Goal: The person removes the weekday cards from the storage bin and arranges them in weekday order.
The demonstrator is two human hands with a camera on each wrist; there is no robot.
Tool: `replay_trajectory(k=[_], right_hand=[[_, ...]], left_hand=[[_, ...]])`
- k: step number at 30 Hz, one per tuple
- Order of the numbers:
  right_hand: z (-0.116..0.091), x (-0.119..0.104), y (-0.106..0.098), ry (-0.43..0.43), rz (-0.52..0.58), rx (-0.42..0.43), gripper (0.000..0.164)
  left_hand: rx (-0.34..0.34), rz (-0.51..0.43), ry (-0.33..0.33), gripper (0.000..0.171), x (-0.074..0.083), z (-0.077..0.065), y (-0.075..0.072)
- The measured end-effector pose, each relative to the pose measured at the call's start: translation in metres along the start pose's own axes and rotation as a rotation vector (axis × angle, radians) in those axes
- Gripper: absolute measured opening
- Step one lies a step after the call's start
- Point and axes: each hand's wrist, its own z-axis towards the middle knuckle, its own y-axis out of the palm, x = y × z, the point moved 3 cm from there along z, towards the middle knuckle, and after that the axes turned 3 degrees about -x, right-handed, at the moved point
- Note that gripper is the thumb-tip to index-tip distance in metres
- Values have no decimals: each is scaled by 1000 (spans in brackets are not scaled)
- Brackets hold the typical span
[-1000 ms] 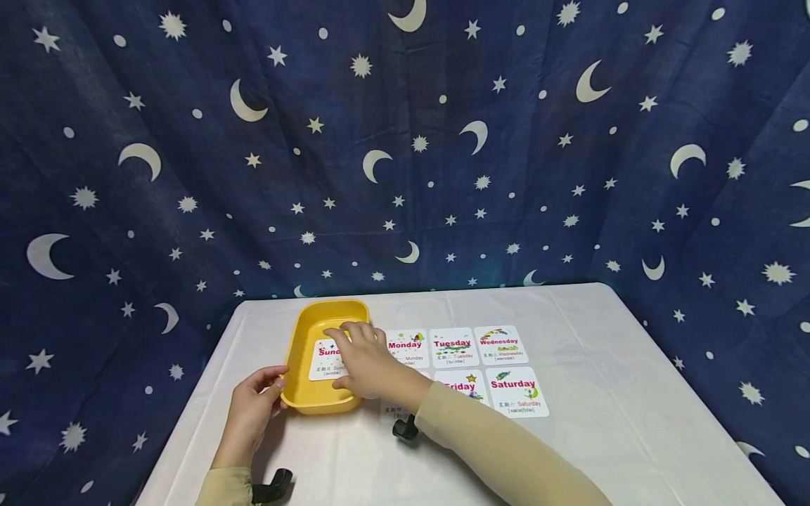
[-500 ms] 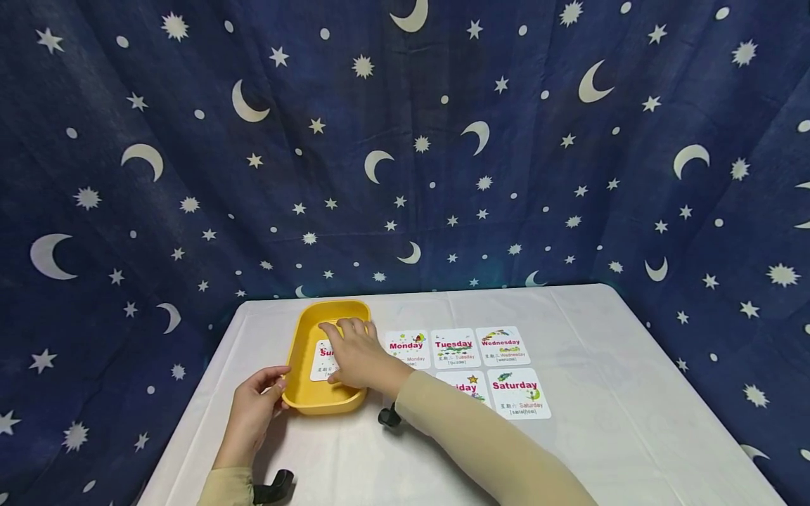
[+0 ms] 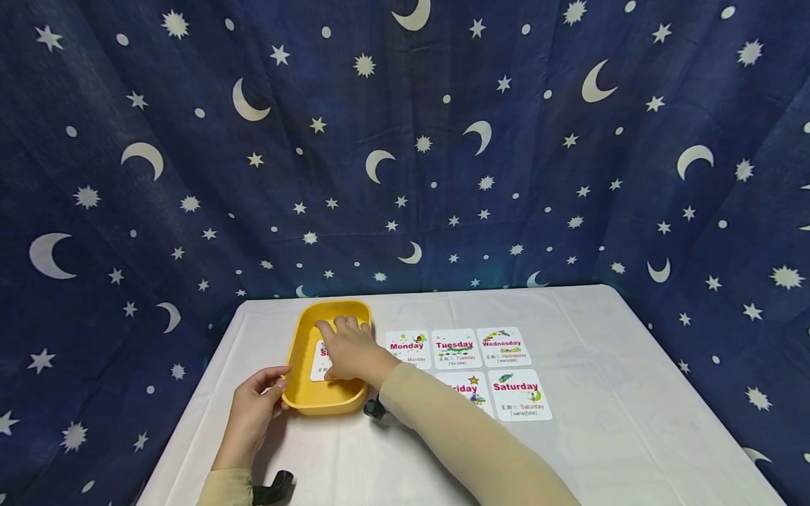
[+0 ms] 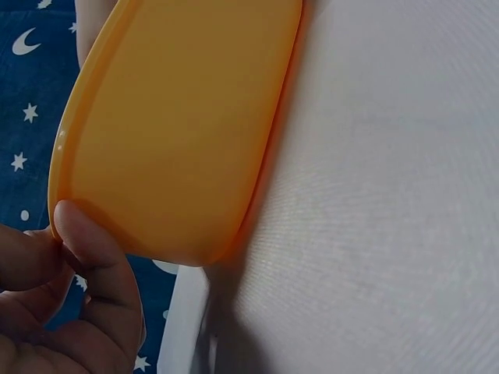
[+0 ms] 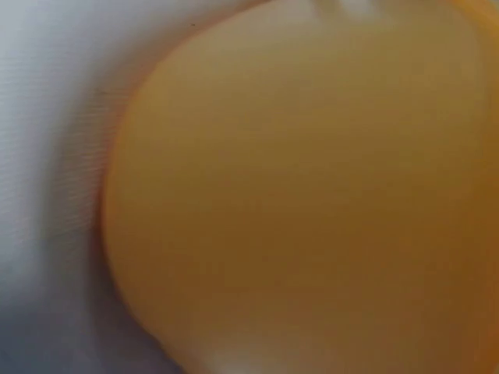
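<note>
A yellow plastic tray [image 3: 325, 407] stands at the left of the white table. My left hand [image 3: 252, 407] pinches its near left rim between thumb and fingers, which the left wrist view shows close up; there the thumb [image 4: 97, 261] lies against the tray's wall [image 4: 179, 140]. Inside the tray lies a white Sunday card [image 3: 320, 365], partly covered. My right hand [image 3: 351, 351] reaches over the tray's right side, with spread, slightly bent fingers above the card. Whether its fingertips touch the card is hidden. Only the blurred tray wall [image 5: 296, 171] fills most of the right wrist view.
Right of the tray lie the Monday card [image 3: 407, 346], Tuesday card [image 3: 454, 348], Wednesday card [image 3: 503, 346], Friday card [image 3: 468, 388] and Saturday card [image 3: 521, 395]. My right sleeve [image 3: 468, 436] crosses in front of them. A starry blue curtain [image 3: 405, 183] hangs behind the table.
My right hand has shifted left and covers more of the Sunday card. The sleeve now hides the card left of Friday, partly visible before. My left hand keeps its place on the rim.
</note>
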Motion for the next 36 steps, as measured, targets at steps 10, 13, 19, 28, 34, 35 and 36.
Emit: replay_trajectory(k=[10,13,19,28,34,35,36], right_hand=[[3,-6,5,40,33,-46,112],[3,-6,6,42,20,-63,111],[5,-4,6,59,-27,-99,98],[9,-2,9,81,-29,-109,94],[11,-1,10,74,-33,-74,101],[12,-2,10,69,-36,-66,102],[12,-2,10,63,-40,-55,103]], left_hand=[[-8,-4,11,32,2,-1,0],[-8,-1,6,32,3,-1,-1],[-6,3,7,31,3,-1,0],[-3,1,2,31,0,1,0],[-7,-7,-4,32,-1,3,0],[-6,-7,-6,32,-1,3,0],[-3,-5,-9,32,-1,3,0]])
